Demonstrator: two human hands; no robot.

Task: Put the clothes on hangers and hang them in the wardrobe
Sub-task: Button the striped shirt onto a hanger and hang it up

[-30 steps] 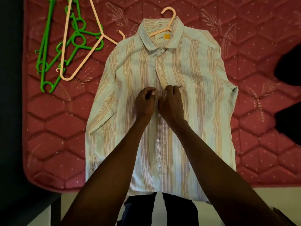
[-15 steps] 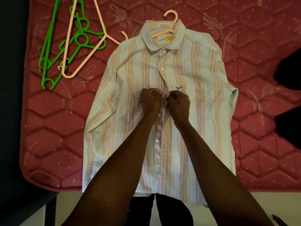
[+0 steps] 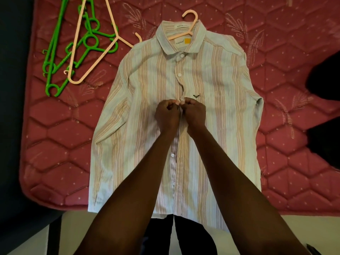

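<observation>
Head view, looking straight down: nearest the camera the shirt (image 3: 211, 126) tail hangs a little over the near edge of the mattress (image 3: 294, 172), so there's basically no spare bed on this side, just floor and dark legs below. Moving up, both forearms run along the button line, and the left hand (image 3: 166, 116) and right hand (image 3: 195, 115) sit knuckle to knuckle at mid-chest, each pinching one edge of the placket, looks like they're working a button through its hole. Makes sense to have the shirt flat and face up for that, since the bed holds the fabric steady. Buttons above the hands look done; the ones below seem open, so I'd guess it's about halfway. Further up, a peach hanger (image 3: 190, 21) is already inside the collar with its hook poking out the top, so closing the front keeps the shirt from sliding off once lifted. Far left there's a pile of green hangers (image 3: 55, 70) with a second peach one (image 3: 92, 43) lying across them, well apart from the shirt. Plenty of open mattress on the right, apart from dark shapes at that edge I can't make out.
</observation>
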